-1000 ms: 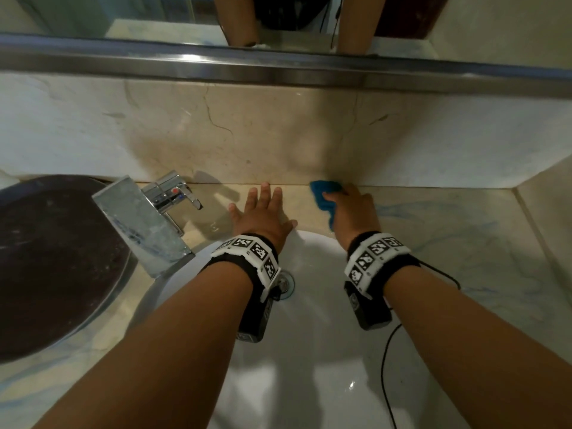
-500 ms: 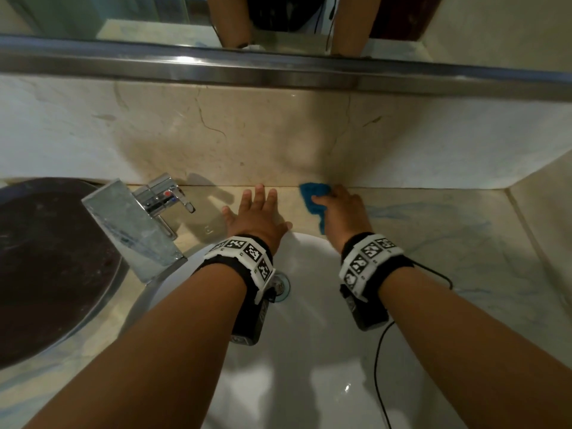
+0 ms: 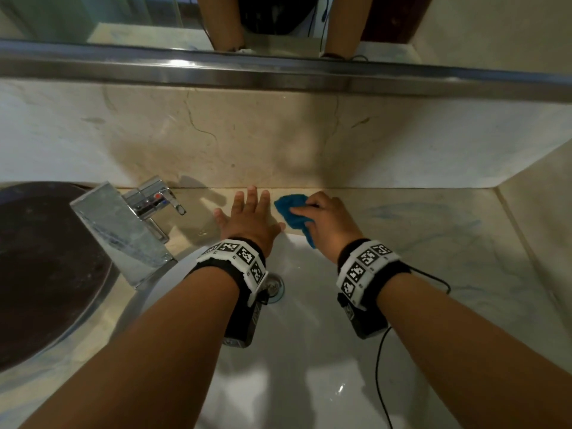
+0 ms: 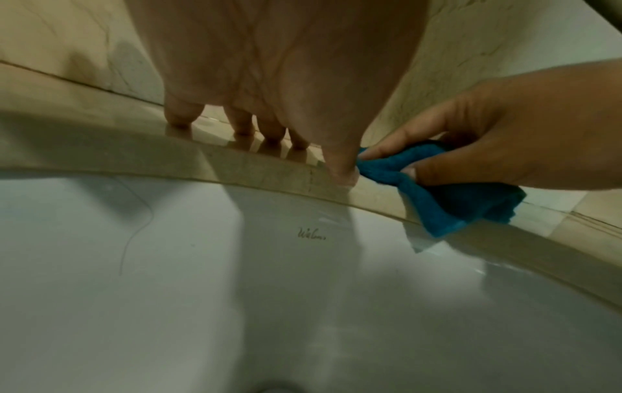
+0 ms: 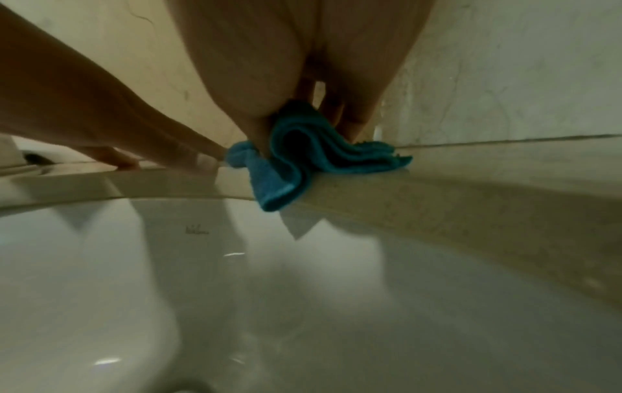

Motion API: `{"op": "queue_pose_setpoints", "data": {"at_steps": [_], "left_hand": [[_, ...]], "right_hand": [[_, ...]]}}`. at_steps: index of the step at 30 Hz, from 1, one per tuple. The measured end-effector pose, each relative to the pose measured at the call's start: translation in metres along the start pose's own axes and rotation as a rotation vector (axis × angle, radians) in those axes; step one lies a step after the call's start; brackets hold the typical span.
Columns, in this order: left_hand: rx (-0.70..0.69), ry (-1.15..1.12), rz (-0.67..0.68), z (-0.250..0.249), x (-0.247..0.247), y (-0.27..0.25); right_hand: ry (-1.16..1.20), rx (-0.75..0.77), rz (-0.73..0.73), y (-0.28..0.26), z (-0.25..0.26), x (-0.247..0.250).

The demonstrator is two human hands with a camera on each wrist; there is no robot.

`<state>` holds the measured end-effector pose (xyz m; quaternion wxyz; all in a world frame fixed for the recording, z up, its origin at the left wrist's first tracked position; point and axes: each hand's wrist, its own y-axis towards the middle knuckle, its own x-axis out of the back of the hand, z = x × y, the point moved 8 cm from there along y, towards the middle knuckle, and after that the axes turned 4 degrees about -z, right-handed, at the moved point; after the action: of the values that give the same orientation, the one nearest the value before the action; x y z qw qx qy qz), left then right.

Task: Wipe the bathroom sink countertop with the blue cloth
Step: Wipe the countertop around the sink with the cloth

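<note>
Here right hand [image 3: 325,221] pinches bunched fuzzy blue cloth [image 3: 294,213] on glossy marble countertop [image 3: 433,230]; left hand [image 3: 250,218] flat, fingers spread.

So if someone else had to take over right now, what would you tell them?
Left hand: open, fingers straight, resting flat on the counter strip behind the sink, right of the tap.
Right hand: grips the bunched cloth, pressing it on the same strip close beside the left hand; one corner hangs over the sink edge.
Done: cannot tell how much is wiped; blue streaks show on the counter to the right.
Left: move the left hand away and wipe under it, then around the tap and the rest of the counter.
</note>
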<state>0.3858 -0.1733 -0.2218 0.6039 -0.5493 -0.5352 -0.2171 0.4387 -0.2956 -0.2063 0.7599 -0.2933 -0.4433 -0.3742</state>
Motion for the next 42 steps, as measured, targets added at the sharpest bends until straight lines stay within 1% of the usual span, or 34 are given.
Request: {"op": "queue_pose_setpoints", "data": {"at_steps": [1,2,4,6,8,10,12,13,14,16,19,22,25,27,28,30,31,32,34,36,38,41,42], "left_hand": [[0.001,0.001,0.002,0.0,0.0,0.0],[-0.001,0.002,0.001,0.001,0.0,0.0],[-0.01,-0.001,-0.005,0.0,0.0,0.0],[-0.015,-0.015,-0.007,0.0,0.002,0.0],[-0.021,-0.014,-0.013,0.001,0.005,-0.001],[-0.047,0.028,-0.052,-0.002,0.007,-0.004],[-0.102,0.057,-0.12,-0.015,0.011,-0.007],[-0.134,0.055,-0.134,-0.024,0.012,-0.008],[-0.165,0.053,-0.13,-0.035,0.011,-0.008],[-0.206,0.065,-0.086,-0.056,0.005,-0.007],[-0.202,0.085,-0.02,-0.071,-0.008,-0.002],[-0.182,0.09,-0.025,-0.064,-0.012,0.001],[-0.189,0.098,-0.02,-0.058,-0.011,0.002],[-0.178,0.081,-0.001,-0.059,-0.011,0.004],[-0.17,0.068,0.01,-0.06,-0.012,0.004],[-0.163,0.064,0.022,-0.061,-0.013,0.005],[-0.163,0.076,0.024,-0.061,-0.013,0.005],[-0.161,0.091,0.026,-0.06,-0.014,0.005],[-0.158,0.116,0.034,-0.06,-0.014,0.006],[-0.152,0.117,0.039,-0.061,-0.014,0.006],[-0.155,0.102,0.043,-0.061,-0.013,0.006],[-0.164,0.088,0.045,-0.06,-0.013,0.005],[-0.165,0.087,0.047,-0.06,-0.013,0.005]], "right_hand": [[0.052,-0.034,-0.016,0.001,-0.006,-0.001],[0.047,-0.061,-0.036,0.003,-0.012,0.0],[0.025,-0.174,-0.078,0.002,-0.03,0.011],[-0.076,-0.233,-0.102,-0.003,-0.049,0.021],[-0.19,-0.295,-0.091,-0.012,-0.062,0.028],[-0.208,-0.317,-0.08,-0.017,-0.065,0.034],[-0.168,-0.298,-0.035,-0.019,-0.063,0.037],[-0.147,-0.264,-0.031,-0.019,-0.06,0.039],[-0.15,-0.222,-0.013,-0.018,-0.056,0.038],[-0.18,-0.147,0.068,-0.016,-0.047,0.031],[-0.216,-0.133,0.15,-0.012,-0.048,0.017],[-0.197,-0.189,0.11,-0.011,-0.066,0.021],[-0.214,-0.314,0.053,-0.016,-0.089,0.041],[-0.217,-0.344,0.045,-0.018,-0.09,0.049],[-0.198,-0.31,0.005,-0.017,-0.082,0.053],[-0.074,-0.186,-0.146,-0.013,-0.058,0.06],[-0.014,-0.125,-0.174,-0.012,-0.045,0.058],[0.013,-0.084,-0.146,-0.013,-0.034,0.05],[0.006,-0.08,-0.058,-0.016,-0.03,0.027],[0.004,-0.128,-0.073,-0.019,-0.04,0.022],[-0.043,-0.196,-0.101,-0.02,-0.056,0.031],[-0.284,-0.37,0.007,-0.026,-0.087,0.047],[-0.308,-0.415,0.023,-0.028,-0.093,0.053]]}}
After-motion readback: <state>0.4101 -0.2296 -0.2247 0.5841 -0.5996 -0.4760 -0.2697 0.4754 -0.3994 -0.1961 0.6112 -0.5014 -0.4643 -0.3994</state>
